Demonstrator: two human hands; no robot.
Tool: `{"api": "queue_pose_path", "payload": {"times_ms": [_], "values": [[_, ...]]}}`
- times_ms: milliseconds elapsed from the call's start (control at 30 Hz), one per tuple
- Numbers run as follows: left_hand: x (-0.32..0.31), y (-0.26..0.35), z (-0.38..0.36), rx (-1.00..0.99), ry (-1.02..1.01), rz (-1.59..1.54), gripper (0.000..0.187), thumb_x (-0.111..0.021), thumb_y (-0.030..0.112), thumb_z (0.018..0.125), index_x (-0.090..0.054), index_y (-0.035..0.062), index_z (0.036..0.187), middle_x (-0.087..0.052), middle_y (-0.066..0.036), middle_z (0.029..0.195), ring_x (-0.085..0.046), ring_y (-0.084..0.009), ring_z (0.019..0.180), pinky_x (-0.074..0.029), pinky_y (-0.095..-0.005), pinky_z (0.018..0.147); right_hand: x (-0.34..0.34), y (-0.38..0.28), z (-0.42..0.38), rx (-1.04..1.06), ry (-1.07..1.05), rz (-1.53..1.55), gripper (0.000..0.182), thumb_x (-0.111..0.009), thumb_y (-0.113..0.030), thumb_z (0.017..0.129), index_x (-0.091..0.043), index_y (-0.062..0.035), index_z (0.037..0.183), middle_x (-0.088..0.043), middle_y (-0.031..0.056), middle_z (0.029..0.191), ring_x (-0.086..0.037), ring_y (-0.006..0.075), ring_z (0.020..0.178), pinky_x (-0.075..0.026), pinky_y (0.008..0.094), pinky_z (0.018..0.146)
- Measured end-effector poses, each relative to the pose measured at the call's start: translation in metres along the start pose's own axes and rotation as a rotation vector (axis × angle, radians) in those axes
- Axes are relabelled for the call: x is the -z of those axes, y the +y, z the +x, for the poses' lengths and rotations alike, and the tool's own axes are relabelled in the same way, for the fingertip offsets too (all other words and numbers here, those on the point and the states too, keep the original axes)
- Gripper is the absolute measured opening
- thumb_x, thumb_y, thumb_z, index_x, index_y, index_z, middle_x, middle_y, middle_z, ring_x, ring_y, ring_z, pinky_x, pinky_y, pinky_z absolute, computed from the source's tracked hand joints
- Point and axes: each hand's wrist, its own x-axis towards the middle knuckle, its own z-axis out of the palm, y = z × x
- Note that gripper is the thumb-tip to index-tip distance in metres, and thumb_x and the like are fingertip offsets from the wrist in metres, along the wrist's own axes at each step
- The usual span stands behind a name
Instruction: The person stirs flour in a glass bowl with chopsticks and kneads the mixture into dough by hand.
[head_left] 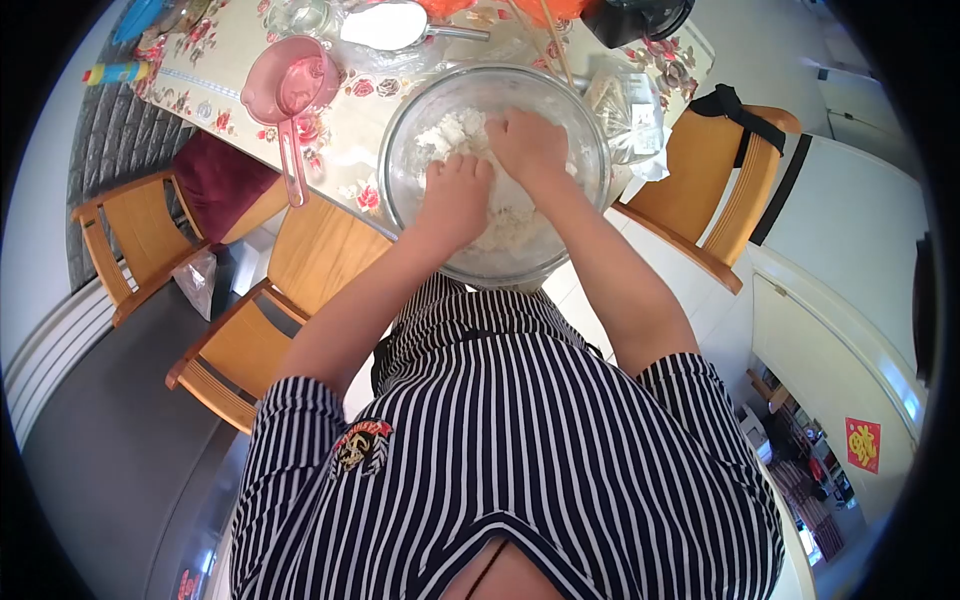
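Clumps of crumbly white mixture [452, 132] sit at 11 o'clock inside a clear bowl [515, 262] on a floral-covered table [345, 135], worked by a person in a striped shirt [510, 400]. The left hand [457, 195], fingers curled narrow, presses in at 8 o'clock; the right hand [530, 145], closed loosely, is at 1. Whether either grips any mixture cannot be told. Outside the bowl, a pink dipper [300, 82] rests at 10 o'clock, handle toward 6, wooden sticks [552, 45] lean near 1, and a plastic bag [618, 112] lies at 2.
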Motion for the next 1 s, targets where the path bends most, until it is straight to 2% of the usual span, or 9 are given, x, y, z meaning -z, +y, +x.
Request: {"api": "queue_pose_path", "payload": {"times_ms": [33, 100, 233, 400, 600, 767, 833, 933, 1000], "values": [[0.017, 0.004, -0.013, -0.01, -0.036, -0.116, 0.061, -0.086, 0.03, 0.067, -0.059, 0.009, 0.117, -0.062, -0.01, 0.118, -0.055, -0.0291, 0.12, -0.042, -0.051, 0.096, -0.012, 0.006, -0.01, -0.002, 0.005, 0.0, 0.038, -0.05, -0.037, 0.095, -0.074, -0.009, 0.106, -0.07, 0.0173, 0.115, -0.065, 0.034, 0.108, -0.044, 0.0516, 0.098], [0.027, 0.006, -0.022, -0.02, -0.072, -0.231, 0.066, -0.088, 0.031, 0.065, -0.057, 0.0088, 0.12, -0.059, -0.012, 0.123, -0.053, -0.0308, 0.122, -0.042, -0.0514, 0.099, -0.058, 0.025, -0.03, 0.386, 0.472, -0.041, 0.037, -0.056, -0.037, 0.094, -0.069, -0.0148, 0.12, -0.064, 0.0115, 0.13, -0.059, 0.0344, 0.118, -0.041, 0.0512, 0.102], [-0.013, -0.002, -0.022, 0.078, 0.228, -0.177, 0.083, -0.088, 0.033, 0.066, -0.051, 0.0073, 0.136, -0.054, -0.014, 0.131, -0.05, -0.0334, 0.124, -0.04, -0.0505, 0.104, -0.081, 0.028, -0.055, 0.328, 0.422, -0.107, 0.037, -0.058, -0.037, 0.094, -0.067, -0.0148, 0.122, -0.056, 0.0093, 0.141, -0.053, 0.0328, 0.126, -0.04, 0.0509, 0.104], [-0.033, -0.011, 0.008, 0.117, 0.182, -0.224, 0.092, -0.087, 0.034, 0.067, -0.045, 0.0077, 0.146, -0.052, -0.013, 0.138, -0.05, -0.0352, 0.125, -0.042, -0.0516, 0.102, -0.085, 0.03, -0.025, 0.35, 0.495, 0.06, 0.019, -0.062, -0.029, 0.085, -0.07, -0.013, 0.092, -0.068, 0.0065, 0.101, -0.062, 0.0272, 0.098, -0.046, 0.0447, 0.085], [-0.028, -0.024, 0.044, 0.189, 0.014, -0.265, 0.065, -0.088, 0.028, 0.063, -0.061, 0.0066, 0.118, -0.06, -0.009, 0.121, -0.057, -0.0304, 0.112, -0.049, -0.0459, 0.086, -0.074, 0.028, 0.029, 0.415, 0.47, -0.06, 0.019, -0.058, -0.027, 0.083, -0.07, -0.0126, 0.078, -0.068, 0.0088, 0.078, -0.064, 0.0309, 0.08, -0.049, 0.0451, 0.074], [-0.033, -0.042, 0.056, 0.069, 0.002, -0.418, 0.062, -0.09, 0.031, 0.063, -0.06, 0.0044, 0.11, -0.059, -0.014, 0.111, -0.056, -0.0352, 0.11, -0.05, -0.0465, 0.092, -0.052, 0.007, 0.038, 0.235, 0.284, -0.051, 0.032, -0.053, -0.033, 0.088, -0.072, -0.0083, 0.082, -0.072, 0.0175, 0.089, -0.067, 0.0364, 0.089, -0.051, 0.0484, 0.08], [-0.004, -0.027, 0.037, -0.006, 0.036, -0.351, 0.063, -0.09, 0.032, 0.065, -0.059, 0.0041, 0.112, -0.059, -0.015, 0.114, -0.056, -0.0359, 0.112, -0.048, -0.0467, 0.096, -0.044, 0.006, 0.039, -0.021, 0.059, 0.241, 0.03, -0.053, -0.032, 0.09, -0.073, -0.0094, 0.09, -0.07, 0.0204, 0.099, -0.066, 0.0357, 0.097, -0.05, 0.0499, 0.082], [0.012, -0.005, -0.009, -0.064, 0.006, -0.409, 0.064, -0.089, 0.032, 0.067, -0.057, 0.0037, 0.114, -0.059, -0.016, 0.118, -0.054, -0.0371, 0.116, -0.044, -0.0474, 0.102, -0.041, 0.008, -0.007, 0.152, 0.453, 0.089, 0.027, -0.055, -0.03, 0.09, -0.072, -0.0105, 0.097, -0.068, 0.0197, 0.108, -0.063, 0.0331, 0.104, -0.048, 0.0509, 0.086], [0.011, -0.001, -0.022, -0.047, -0.018, -0.508, 0.064, -0.089, 0.032, 0.068, -0.056, 0.0036, 0.116, -0.058, -0.016, 0.12, -0.053, -0.0374, 0.118, -0.042, -0.0479, 0.103, -0.054, 0.022, -0.036, 0.23, 0.362, -0.041, 0.026, -0.055, -0.031, 0.092, -0.072, -0.0133, 0.1, -0.067, 0.0152, 0.11, -0.061, 0.03, 0.108, -0.047, 0.0494, 0.087]]}}
